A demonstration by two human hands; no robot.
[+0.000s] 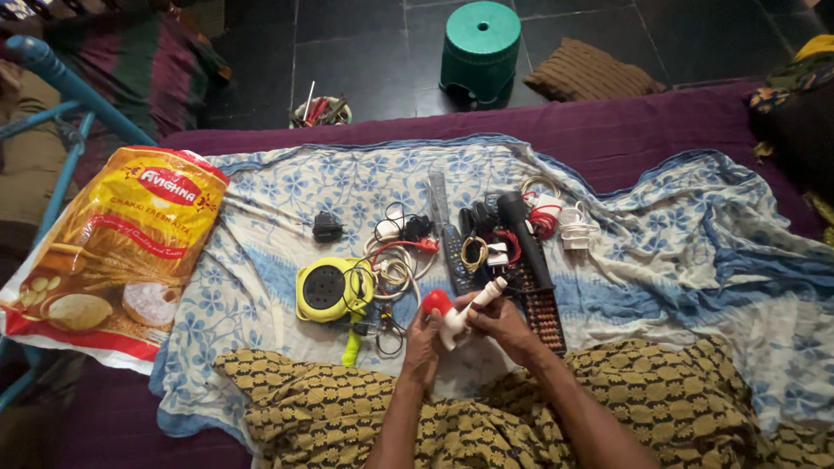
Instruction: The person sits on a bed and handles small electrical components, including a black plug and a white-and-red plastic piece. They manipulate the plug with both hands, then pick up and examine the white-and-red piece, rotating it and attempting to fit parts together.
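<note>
Both my hands hold a small white gadget with a red round end (445, 306) over my lap. My left hand (423, 343) grips its lower part near the red end. My right hand (502, 323) clasps the white stem from the right. Just beyond lies a heap of electrical bits on a blue-and-white flowered cloth (287, 200): a yellow round extension reel (330, 291), tangled cables (395, 260), a black remote control (453, 252), a long black torch (526, 239), an abacus with brown beads (545, 317) and white chargers (573, 227).
A large yellow and red flour sack (113, 252) lies at the left. A small black plug (327, 227) sits alone on the cloth. On the dark tiled floor beyond the purple bed stand a green plastic stool (480, 48), a bowl of tools (320, 111) and a brown cushion (591, 74).
</note>
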